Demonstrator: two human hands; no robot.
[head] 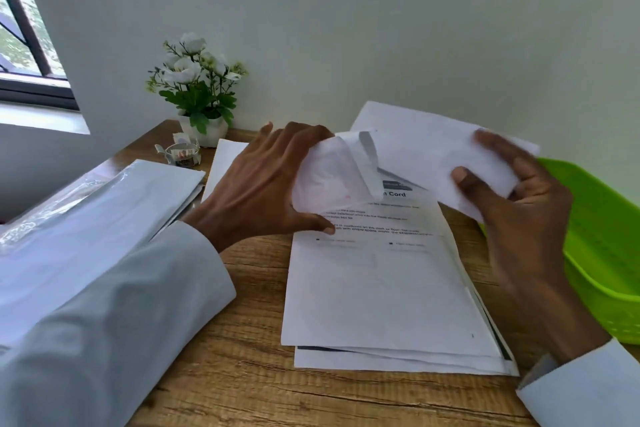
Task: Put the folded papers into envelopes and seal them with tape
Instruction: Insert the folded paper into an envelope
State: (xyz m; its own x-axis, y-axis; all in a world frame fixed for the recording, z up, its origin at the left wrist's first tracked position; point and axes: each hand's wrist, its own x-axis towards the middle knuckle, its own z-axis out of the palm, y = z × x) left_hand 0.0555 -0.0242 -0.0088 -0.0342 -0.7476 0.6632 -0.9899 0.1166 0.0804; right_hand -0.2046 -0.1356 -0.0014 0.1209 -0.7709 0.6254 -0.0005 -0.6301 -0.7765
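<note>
White envelope (426,163) held above the tabletop (242,374) at frame centre, flap open and curling up. Left hand (263,184) gripped folded paper (325,177) at its mouth; right hand (512,198) pinched the envelope's other end. Printed sheets (381,288) lay beneath. Green basket (606,253) at right edge; contents not visible.

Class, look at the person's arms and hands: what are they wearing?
Both arms are in long, plain pale grey-white sleeves that end at the wrists. The left hand and right hand are bare: no gloves, rings or watch visible.
</note>
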